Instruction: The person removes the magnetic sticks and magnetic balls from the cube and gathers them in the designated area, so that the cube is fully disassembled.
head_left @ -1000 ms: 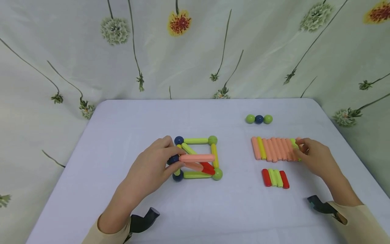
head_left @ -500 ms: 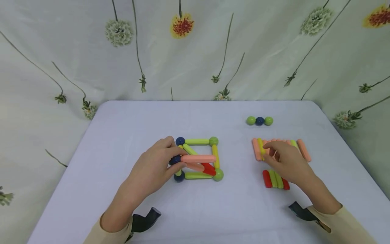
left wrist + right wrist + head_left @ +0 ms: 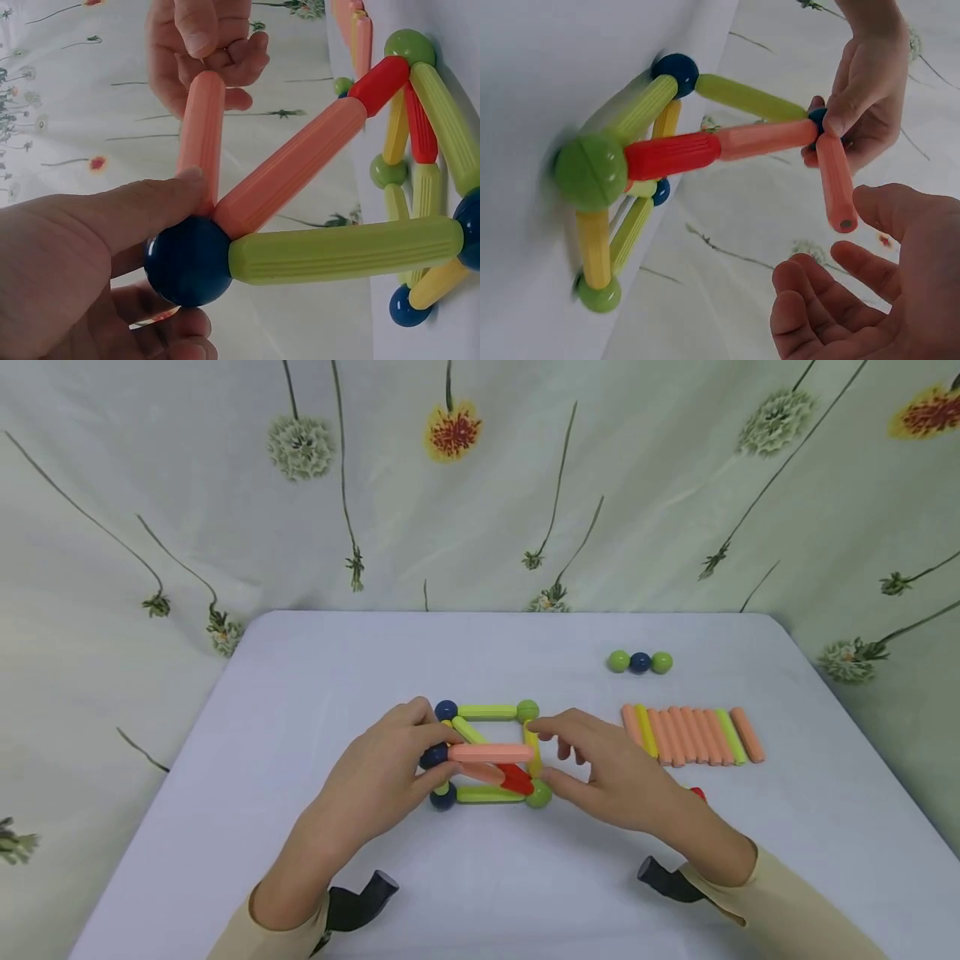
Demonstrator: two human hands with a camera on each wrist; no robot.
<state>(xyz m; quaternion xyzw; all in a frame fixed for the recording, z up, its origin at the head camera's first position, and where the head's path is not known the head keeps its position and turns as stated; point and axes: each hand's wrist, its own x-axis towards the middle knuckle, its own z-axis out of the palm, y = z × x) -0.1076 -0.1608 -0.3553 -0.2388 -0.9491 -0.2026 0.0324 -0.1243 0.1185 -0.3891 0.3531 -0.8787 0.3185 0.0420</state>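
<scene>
My left hand (image 3: 378, 764) pinches a navy ball (image 3: 189, 261) raised above a frame of building rods and balls. From that ball a pink rod (image 3: 491, 752) sticks out sideways, its far end free. A slanting pink rod (image 3: 292, 166) joins a red rod (image 3: 380, 84) that runs down to a green corner ball (image 3: 592, 171). Also attached to the held ball is a lime rod (image 3: 345, 249), which leads to a navy corner ball (image 3: 443, 796). Close to the free rod end, my right hand (image 3: 600, 768) holds nothing, with its fingers loosely curved and apart.
A row of pink, yellow and lime rods (image 3: 690, 737) lies at the right of the table. Behind it sit two green balls and a navy ball (image 3: 641, 662). A short red rod (image 3: 698, 793) peeks out behind the right forearm. Flowered cloth (image 3: 480, 527) hangs behind the table.
My right hand has moved left from the far end of the rod row, across it, to the frame. The left hand keeps its grip on the navy ball in place.
</scene>
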